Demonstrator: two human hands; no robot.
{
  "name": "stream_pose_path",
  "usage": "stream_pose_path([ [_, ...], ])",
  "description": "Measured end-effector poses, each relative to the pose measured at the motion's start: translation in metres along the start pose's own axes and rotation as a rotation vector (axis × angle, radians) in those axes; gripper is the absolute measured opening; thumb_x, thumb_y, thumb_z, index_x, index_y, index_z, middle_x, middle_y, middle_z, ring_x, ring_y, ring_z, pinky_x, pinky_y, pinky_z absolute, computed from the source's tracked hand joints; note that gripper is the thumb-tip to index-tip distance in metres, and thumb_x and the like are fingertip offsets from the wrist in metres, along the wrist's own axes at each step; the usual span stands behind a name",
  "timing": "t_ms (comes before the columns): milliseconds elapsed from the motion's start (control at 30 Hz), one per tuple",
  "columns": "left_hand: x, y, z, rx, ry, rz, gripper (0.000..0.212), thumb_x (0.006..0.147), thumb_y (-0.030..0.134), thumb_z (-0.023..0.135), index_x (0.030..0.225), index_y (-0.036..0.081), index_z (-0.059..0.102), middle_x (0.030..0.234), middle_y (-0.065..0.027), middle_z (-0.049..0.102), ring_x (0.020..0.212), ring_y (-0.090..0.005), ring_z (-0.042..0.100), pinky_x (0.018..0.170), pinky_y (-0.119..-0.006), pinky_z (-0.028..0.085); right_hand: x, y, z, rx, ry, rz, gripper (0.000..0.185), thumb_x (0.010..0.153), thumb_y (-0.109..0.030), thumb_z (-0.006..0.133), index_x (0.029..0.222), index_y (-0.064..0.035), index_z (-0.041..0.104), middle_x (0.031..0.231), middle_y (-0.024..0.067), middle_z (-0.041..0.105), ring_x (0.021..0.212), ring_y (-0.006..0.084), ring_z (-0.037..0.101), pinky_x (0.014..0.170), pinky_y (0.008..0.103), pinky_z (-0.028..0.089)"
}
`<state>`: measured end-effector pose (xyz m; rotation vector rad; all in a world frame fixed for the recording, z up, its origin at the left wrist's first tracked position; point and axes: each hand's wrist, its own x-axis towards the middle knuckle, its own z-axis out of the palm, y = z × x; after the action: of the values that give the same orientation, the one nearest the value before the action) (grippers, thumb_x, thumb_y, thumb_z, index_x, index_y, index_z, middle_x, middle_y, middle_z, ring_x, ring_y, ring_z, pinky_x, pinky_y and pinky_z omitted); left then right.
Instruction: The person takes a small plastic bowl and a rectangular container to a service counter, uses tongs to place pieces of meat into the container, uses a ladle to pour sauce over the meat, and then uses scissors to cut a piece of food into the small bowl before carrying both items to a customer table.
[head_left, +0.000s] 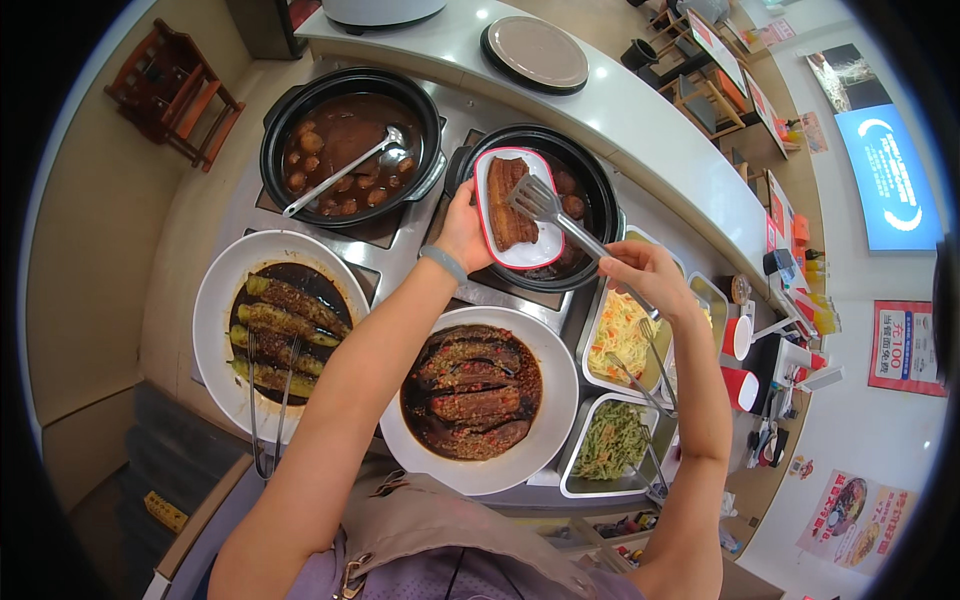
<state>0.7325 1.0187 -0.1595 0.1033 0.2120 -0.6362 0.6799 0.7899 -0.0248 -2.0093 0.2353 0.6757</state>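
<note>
My left hand (466, 236) holds a white, red-rimmed enamel dish (551, 247) by its near left side, over a black pot of dark broth (600, 259). Slices of braised pork belly (504, 199) lie in the dish. In my right hand (646, 279) is the handle of a slotted metal turner (551, 210), its head resting over the pork. Round brown pieces (573, 206) show in the broth behind the dish. Below my hands stands a white bowl (555, 420) of sauced eggplant (476, 405), topped with chopped garlic and red chili.
A second black pot (274, 172) holds a ladle (337, 176). Metal tongs (259, 450) lean in the bowl of green peppers (217, 315) at left. At right, tongs rest in metal trays of shredded vegetables (619, 330) and green strips (611, 442). A lid (536, 52) lies on the white counter.
</note>
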Motion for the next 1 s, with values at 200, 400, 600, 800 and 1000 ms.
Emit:
stream_pose_path([
  [200, 0.001, 0.002, -0.005, -0.046, -0.073, 0.011, 0.054, 0.092, 0.044, 0.03, 0.128, 0.007, 0.046, 0.127, -0.013, 0.051, 0.116, -0.0301, 0.048, 0.1, -0.047, 0.037, -0.004, -0.001, 0.001, -0.129, 0.095, -0.088, 0.037, 0.083, -0.019, 0.067, 0.107, 0.0071, 0.058, 0.079, 0.0027, 0.061, 0.07, 0.0078, 0.056, 0.064, 0.0224, 0.046],
  [400, -0.023, 0.03, -0.008, -0.005, 0.036, 0.226, 0.05, 0.092, 0.041, 0.033, 0.126, 0.008, 0.048, 0.126, -0.0113, 0.053, 0.115, -0.0297, 0.051, 0.1, -0.047, 0.037, 0.001, 0.001, -0.009, -0.167, 0.276, -0.291, 0.036, 0.081, -0.021, 0.069, 0.103, 0.0066, 0.061, 0.078, 0.0052, 0.064, 0.07, 0.0084, 0.055, 0.064, 0.0232, 0.044],
  [600, -0.068, 0.063, 0.001, 0.023, 0.117, 0.389, 0.044, 0.094, 0.035, 0.033, 0.125, 0.008, 0.049, 0.128, -0.0103, 0.052, 0.118, -0.0281, 0.049, 0.103, -0.045, 0.035, 0.033, 0.051, -0.011, -0.756, 0.523, -0.189, 0.037, 0.073, -0.031, 0.07, 0.096, -0.0023, 0.064, 0.079, 0.0127, 0.066, 0.074, 0.0303, 0.064, 0.068, 0.038, 0.05],
  [800, -0.116, 0.066, 0.002, 0.027, 0.16, 0.472, 0.044, 0.096, 0.034, 0.033, 0.128, 0.008, 0.046, 0.133, -0.0098, 0.047, 0.121, -0.0284, 0.046, 0.104, -0.046, 0.034, 0.048, 0.072, 0.024, -0.917, 0.461, -0.21, 0.042, 0.071, -0.033, 0.072, 0.099, -0.0034, 0.061, 0.082, 0.0126, 0.064, 0.079, 0.0303, 0.063, 0.067, 0.04, 0.049],
  [1000, -0.141, 0.058, 0.0, -0.019, 0.161, 0.473, 0.043, 0.097, 0.034, 0.031, 0.129, 0.008, 0.045, 0.133, -0.0093, 0.047, 0.121, -0.028, 0.046, 0.103, -0.046, 0.035, 0.064, 0.065, 0.015, -0.89, 0.412, -0.146, 0.043, 0.07, -0.035, 0.072, 0.097, -0.0041, 0.061, 0.084, 0.0119, 0.064, 0.081, 0.0305, 0.062, 0.069, 0.0391, 0.049],
])
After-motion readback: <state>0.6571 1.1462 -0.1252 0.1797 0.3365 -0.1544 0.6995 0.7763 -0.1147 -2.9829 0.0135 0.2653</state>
